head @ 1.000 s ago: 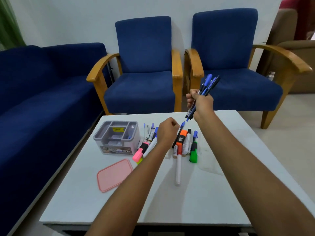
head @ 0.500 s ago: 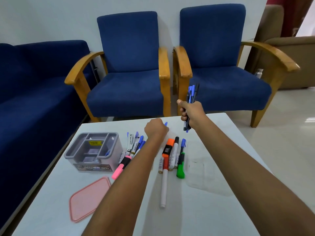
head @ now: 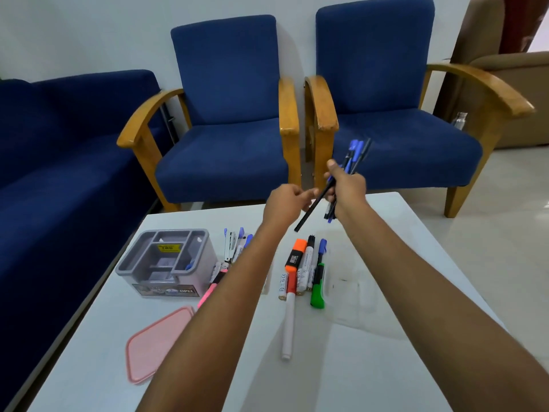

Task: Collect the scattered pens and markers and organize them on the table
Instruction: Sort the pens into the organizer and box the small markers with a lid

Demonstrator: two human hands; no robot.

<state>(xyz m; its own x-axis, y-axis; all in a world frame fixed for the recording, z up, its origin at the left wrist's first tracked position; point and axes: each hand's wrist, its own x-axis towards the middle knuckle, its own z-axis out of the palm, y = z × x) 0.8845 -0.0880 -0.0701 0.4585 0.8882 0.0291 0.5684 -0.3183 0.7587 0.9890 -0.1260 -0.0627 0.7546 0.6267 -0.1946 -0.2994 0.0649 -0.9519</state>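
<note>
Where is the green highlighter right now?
The green highlighter lies on the white table, at the right edge of the marker row, beside the blue-capped pen.

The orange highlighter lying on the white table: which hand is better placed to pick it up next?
Probably the left hand. It pinches only one black pen, easily passed over. The right hand already grips a bundle of blue and black pens. The orange highlighter lies between both forearms.
</note>
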